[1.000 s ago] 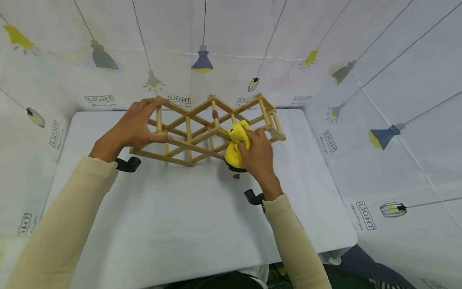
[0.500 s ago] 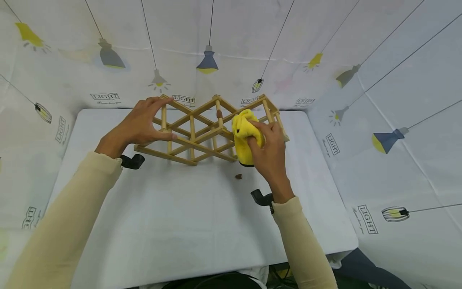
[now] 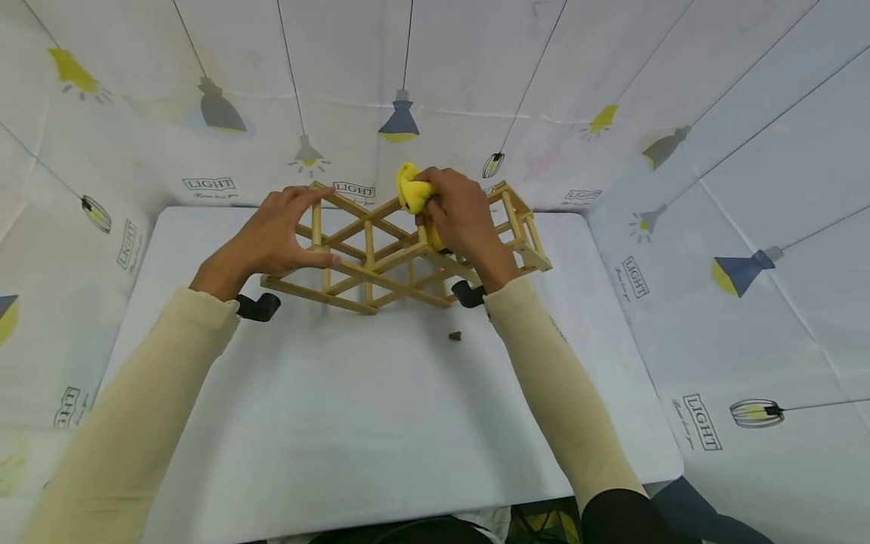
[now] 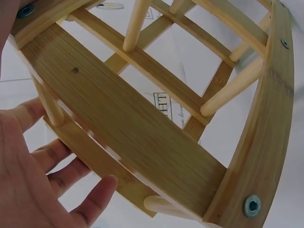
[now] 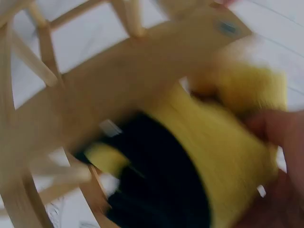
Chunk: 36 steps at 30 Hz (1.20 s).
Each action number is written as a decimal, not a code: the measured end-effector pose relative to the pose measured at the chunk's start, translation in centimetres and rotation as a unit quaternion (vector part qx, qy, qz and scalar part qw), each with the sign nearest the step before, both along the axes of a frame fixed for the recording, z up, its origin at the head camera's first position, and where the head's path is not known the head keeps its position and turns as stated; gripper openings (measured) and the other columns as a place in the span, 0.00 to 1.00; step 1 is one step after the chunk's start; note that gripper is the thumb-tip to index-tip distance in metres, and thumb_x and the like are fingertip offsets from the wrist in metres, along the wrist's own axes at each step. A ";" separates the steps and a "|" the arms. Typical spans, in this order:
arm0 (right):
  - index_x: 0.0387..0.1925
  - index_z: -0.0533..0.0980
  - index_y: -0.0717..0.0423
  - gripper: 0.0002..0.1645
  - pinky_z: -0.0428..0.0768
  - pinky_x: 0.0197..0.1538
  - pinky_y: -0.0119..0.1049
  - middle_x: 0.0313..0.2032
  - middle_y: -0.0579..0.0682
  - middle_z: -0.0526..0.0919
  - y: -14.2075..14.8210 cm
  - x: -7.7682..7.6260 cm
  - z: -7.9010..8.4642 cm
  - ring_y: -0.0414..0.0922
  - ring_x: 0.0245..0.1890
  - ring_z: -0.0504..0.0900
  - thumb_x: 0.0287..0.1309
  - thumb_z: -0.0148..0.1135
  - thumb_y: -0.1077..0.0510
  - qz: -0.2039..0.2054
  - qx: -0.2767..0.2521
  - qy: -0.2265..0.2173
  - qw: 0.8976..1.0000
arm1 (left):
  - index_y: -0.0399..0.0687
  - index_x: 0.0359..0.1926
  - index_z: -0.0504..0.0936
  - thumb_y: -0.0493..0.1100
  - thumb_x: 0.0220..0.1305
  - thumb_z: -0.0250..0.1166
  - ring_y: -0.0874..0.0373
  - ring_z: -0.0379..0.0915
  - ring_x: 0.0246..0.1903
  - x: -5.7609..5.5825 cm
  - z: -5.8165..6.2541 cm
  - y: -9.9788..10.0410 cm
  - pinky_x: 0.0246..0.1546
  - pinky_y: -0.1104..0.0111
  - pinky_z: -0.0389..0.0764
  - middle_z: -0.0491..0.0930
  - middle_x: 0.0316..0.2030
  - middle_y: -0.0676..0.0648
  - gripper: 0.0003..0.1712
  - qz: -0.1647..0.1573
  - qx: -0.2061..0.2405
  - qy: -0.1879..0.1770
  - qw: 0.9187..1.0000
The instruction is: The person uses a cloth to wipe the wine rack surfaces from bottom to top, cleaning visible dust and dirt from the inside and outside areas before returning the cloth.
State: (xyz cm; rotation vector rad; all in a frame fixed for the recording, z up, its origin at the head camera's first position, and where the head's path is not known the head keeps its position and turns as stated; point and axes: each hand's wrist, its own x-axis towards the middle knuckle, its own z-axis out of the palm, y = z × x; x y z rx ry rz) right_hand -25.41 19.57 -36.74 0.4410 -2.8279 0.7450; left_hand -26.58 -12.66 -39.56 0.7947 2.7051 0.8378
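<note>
A wooden lattice rack (image 3: 369, 245) of crossed slats and round dowels stands at the back of the table. My left hand (image 3: 272, 236) grips its left end, thumb in front and fingers over the top; in the left wrist view the fingers (image 4: 61, 166) reach around the end slat (image 4: 123, 123). My right hand (image 3: 467, 215) pinches a bunched yellow cloth (image 3: 412, 189) against the rack's middle, near an upper front-to-back dowel. Up close the yellow cloth (image 5: 223, 147) shows a dark edge, blurred, beside a slat. The hand and cloth hide part of the rack's middle.
A small brown crumb (image 3: 455, 335) lies on the white-covered table (image 3: 326, 408), in front of the rack. Behind the table and along its sides hangs a light sheet (image 3: 462, 68) printed with lamps. Metal bolts (image 4: 252, 205) fasten the rack's slats.
My right hand first shifted slightly right with the cloth, then moved left and up to the rack's upper middle, now covering the brown-marked dowel. The left hand keeps its place on the rack.
</note>
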 end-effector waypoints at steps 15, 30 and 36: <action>0.60 0.83 0.53 0.19 0.80 0.64 0.49 0.58 0.55 0.87 1.2 0.0 1.8 0.52 0.57 0.84 0.75 0.56 0.67 0.017 -0.033 0.034 0.999 | 0.62 0.85 0.55 0.64 0.54 0.78 0.32 0.51 0.79 -0.5 -0.3 0.1 0.74 0.32 0.58 0.57 0.81 0.38 0.63 0.001 0.000 0.010 1.000; 0.56 0.85 0.52 0.19 0.80 0.62 0.47 0.57 0.51 0.87 3.2 1.8 3.3 0.48 0.54 0.82 0.72 0.57 0.69 0.061 -0.146 -0.045 0.986 | 0.61 0.85 0.55 0.65 0.55 0.78 0.32 0.51 0.78 -0.4 -0.4 -0.1 0.74 0.32 0.59 0.57 0.81 0.37 0.63 0.003 0.000 0.004 1.000; 0.62 0.83 0.51 0.19 0.80 0.64 0.48 0.60 0.53 0.87 0.7 -0.6 0.4 0.52 0.58 0.84 0.76 0.57 0.64 0.020 -0.022 0.000 1.000 | 0.64 0.85 0.54 0.65 0.55 0.77 0.33 0.51 0.78 -0.2 -0.5 -0.2 0.74 0.32 0.59 0.57 0.81 0.38 0.63 0.006 0.001 0.004 1.000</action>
